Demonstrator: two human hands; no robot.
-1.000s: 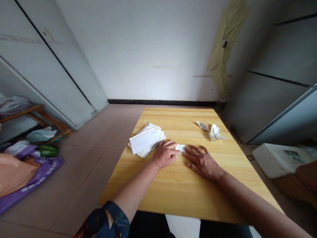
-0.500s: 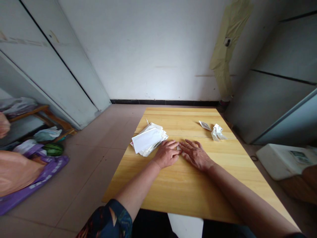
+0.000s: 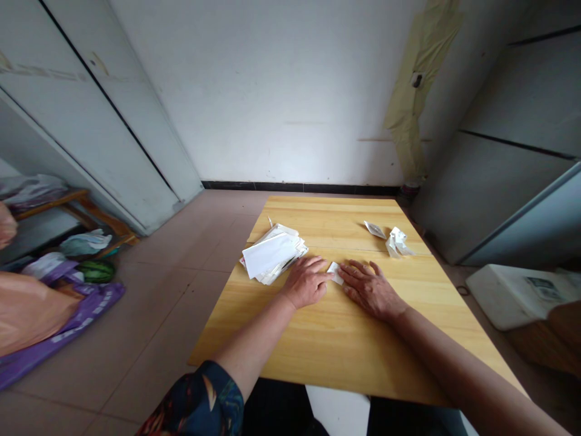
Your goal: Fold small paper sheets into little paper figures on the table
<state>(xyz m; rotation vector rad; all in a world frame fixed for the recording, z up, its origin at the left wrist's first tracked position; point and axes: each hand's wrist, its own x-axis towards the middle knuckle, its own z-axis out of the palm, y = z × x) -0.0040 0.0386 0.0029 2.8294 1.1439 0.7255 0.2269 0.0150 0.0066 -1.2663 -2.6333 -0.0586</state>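
The right hand [image 3: 370,289] has slid back to the right since half a second ago, when both hands lay close together over the small folded paper [image 3: 336,272]; that paper now shows between them. It lies flat on the yellow wooden counter [image 3: 327,351], about midway across and just in front of the seam that runs across the boards. The left hand [image 3: 306,281] rests palm down with its fingers [image 3: 320,266] loosely bent and their tips on the paper's left edge; the right hand lies flat, fingers a little apart, their tips touching the paper's right edge, so neither hand is clamped on it. Just left of the left hand sits a loose stack of white sheets [image 3: 273,254], fanned and askew. Well apart, near the far right corner, lie a few folded pieces [image 3: 397,241]. Beyond the counter are a tiled floor [image 3: 181,290], a white wall [image 3: 281,91] with a black skirting, grey cabinet doors [image 3: 91,121] to the left, and a purple bag [image 3: 68,321] on the floor.
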